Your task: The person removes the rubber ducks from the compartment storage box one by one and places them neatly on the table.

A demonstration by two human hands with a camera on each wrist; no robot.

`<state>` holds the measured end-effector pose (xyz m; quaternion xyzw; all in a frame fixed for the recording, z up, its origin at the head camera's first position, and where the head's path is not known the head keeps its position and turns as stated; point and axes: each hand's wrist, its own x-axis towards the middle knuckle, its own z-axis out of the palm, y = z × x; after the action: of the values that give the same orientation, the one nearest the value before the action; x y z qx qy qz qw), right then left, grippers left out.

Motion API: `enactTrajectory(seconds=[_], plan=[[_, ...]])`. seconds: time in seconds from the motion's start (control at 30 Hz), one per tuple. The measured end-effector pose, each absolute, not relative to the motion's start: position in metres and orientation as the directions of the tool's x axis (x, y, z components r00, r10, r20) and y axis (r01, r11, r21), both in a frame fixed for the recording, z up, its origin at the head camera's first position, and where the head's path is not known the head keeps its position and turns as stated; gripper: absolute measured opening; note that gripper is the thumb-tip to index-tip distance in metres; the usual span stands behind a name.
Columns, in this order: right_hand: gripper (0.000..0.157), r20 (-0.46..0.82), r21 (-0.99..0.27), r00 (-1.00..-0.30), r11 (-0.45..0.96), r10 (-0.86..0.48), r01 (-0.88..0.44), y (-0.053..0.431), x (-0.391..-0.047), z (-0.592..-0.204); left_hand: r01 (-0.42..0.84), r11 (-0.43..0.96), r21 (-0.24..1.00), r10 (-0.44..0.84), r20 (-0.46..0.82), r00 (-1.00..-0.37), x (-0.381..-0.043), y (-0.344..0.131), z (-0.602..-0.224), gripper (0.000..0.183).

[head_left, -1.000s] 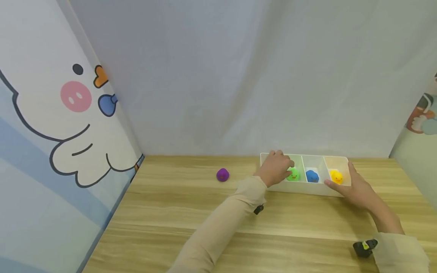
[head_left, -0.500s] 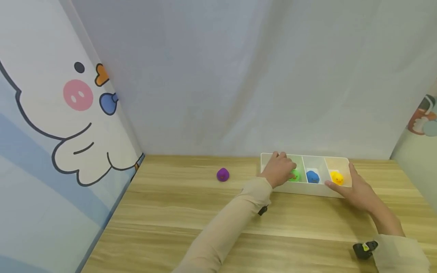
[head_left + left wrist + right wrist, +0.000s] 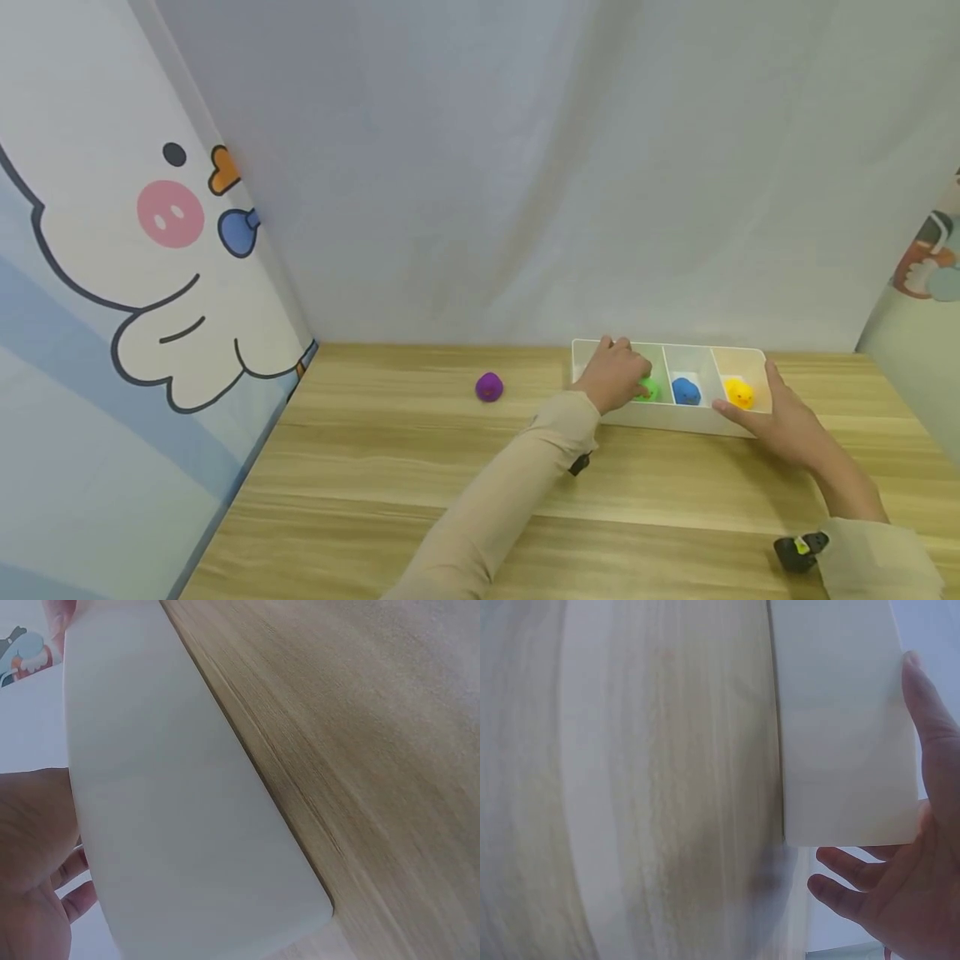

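A white divided box (image 3: pixel 675 418) stands on the table at the back right in the head view. My left hand (image 3: pixel 613 377) reaches over its front rim, thumb and forefinger around a green rubber duck (image 3: pixel 647 390) in one compartment, partly covering it. A blue rubber duck (image 3: pixel 686 392) and a yellow rubber duck (image 3: pixel 738 393) each sit in a separate compartment to the right. My right hand (image 3: pixel 789 421) grips the box's right end, its thumb on the front rim. In the left wrist view the box wall (image 3: pixel 165 795) hides the left fingertips.
A purple rubber duck (image 3: pixel 489 387) sits on the wooden table (image 3: pixel 360 467), left of the box. A pale curtain (image 3: pixel 525 183) hangs behind the table, and a panel with a cartoon print (image 3: pixel 97 250) stands at the left.
My left hand has moved slightly right and down, its fingers now closer about the green rubber duck. The right hand keeps its hold on the box, and the purple duck stays in place.
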<state>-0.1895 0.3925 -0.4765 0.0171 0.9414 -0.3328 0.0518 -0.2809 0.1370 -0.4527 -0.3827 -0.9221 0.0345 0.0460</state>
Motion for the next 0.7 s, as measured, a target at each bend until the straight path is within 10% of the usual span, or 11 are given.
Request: enactTrajectory(seconds=[0.7], plan=[[0.114,-0.093,-0.628,-0.996,0.776,-0.008,0.052,0.389,-0.186,-0.473,0.736,0.677,0.022,0.727,0.138,-0.673,-0.28,0.102,-0.431,0.033]])
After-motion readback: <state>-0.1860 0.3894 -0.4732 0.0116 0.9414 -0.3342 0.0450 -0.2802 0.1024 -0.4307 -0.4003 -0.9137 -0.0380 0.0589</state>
